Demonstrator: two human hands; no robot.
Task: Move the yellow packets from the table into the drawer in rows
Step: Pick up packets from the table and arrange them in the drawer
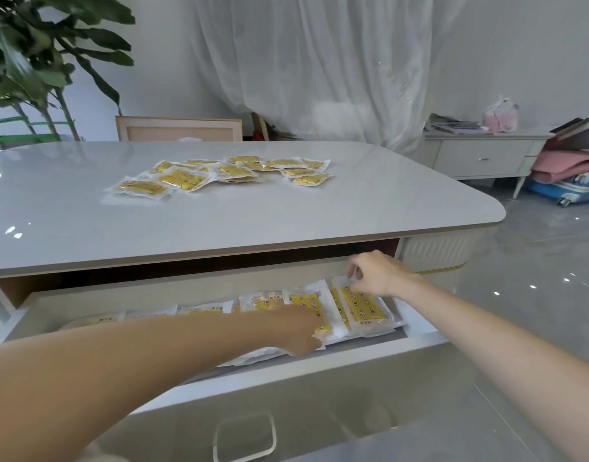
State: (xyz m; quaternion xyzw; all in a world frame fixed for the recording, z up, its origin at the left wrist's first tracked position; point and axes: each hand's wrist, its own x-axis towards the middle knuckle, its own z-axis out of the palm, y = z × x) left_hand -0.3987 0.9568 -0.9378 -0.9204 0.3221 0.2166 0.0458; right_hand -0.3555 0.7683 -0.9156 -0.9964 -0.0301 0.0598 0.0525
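Several yellow packets [361, 306], clear-edged with printed faces, stand in a row in the open drawer [286, 368]; right hand [374, 273] fingers pinch the rightmost packet, left hand [299, 331] presses its neighbour; more packets [183, 179] lie on the far worktop [386, 201]

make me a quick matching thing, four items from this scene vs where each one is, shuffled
Column 1:
1. loose yellow packets
2. right hand
3. potted plant
4. pink bag

Column 2:
A. far left, behind the table
B. on the side cabinet at right
C. scattered on the tabletop
D. at the right end of the open drawer, on a packet

Pairs: 1-C, 2-D, 3-A, 4-B
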